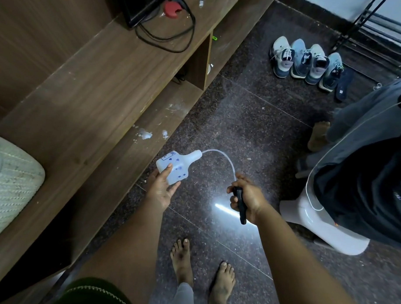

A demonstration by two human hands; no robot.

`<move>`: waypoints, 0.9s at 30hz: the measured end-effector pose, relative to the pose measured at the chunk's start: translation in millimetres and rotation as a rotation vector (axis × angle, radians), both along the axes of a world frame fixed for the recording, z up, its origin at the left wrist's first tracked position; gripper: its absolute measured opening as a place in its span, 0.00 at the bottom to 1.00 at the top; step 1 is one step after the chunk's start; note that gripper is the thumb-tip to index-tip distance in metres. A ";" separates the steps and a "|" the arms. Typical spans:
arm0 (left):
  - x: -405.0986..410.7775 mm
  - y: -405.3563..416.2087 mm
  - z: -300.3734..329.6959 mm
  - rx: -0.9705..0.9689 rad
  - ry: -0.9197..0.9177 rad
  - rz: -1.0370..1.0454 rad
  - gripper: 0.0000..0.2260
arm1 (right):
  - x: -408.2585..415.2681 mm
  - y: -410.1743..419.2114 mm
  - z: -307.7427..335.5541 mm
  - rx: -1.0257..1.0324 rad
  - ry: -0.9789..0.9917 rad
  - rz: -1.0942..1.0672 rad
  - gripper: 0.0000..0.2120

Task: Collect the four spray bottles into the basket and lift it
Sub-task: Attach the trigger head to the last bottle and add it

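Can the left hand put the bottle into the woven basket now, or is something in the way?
Probably yes. The left hand holds the white bottle, and bare shelf lies between it and the basket. But its tube runs to the right hand.

A lived-in room of a home: a long brown wooden desk point(97, 91) with open cubbies runs along a polished dark granite floor point(251, 127). On the desk's far end sit a black monitor base point(142, 8) and looped cables point(168, 37). Across the floor from the desk, sneakers point(305, 59) stand lined up beside a black metal rack point(358, 21).
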State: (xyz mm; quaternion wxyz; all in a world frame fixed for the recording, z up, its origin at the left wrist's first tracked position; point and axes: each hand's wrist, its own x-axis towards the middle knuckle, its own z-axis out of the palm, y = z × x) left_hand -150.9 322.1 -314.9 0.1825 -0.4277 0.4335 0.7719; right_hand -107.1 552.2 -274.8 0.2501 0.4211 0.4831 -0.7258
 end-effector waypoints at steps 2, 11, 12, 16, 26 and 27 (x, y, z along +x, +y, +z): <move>-2.2 0.5 -0.3 -0.006 0.003 -0.017 0.14 | -1.8 -0.5 -0.9 -0.002 -0.003 0.042 0.20; -2.8 -3.6 -3.4 -0.089 0.024 -0.129 0.13 | -27.9 2.6 15.2 -0.218 -0.056 0.314 0.09; -2.8 -5.5 -3.9 -0.089 0.024 -0.122 0.11 | -31.8 5.6 17.1 -0.217 -0.047 0.329 0.17; -2.9 -11.0 -4.3 -0.109 0.007 -0.095 0.07 | -43.9 19.2 29.1 -0.137 0.008 0.524 0.32; 5.2 -10.0 -0.8 -0.116 -0.027 -0.043 0.05 | -51.2 3.8 29.9 0.592 0.128 0.592 0.20; 5.1 -11.3 -1.1 -0.111 -0.017 -0.032 0.04 | -50.6 3.3 28.3 0.525 0.146 0.543 0.17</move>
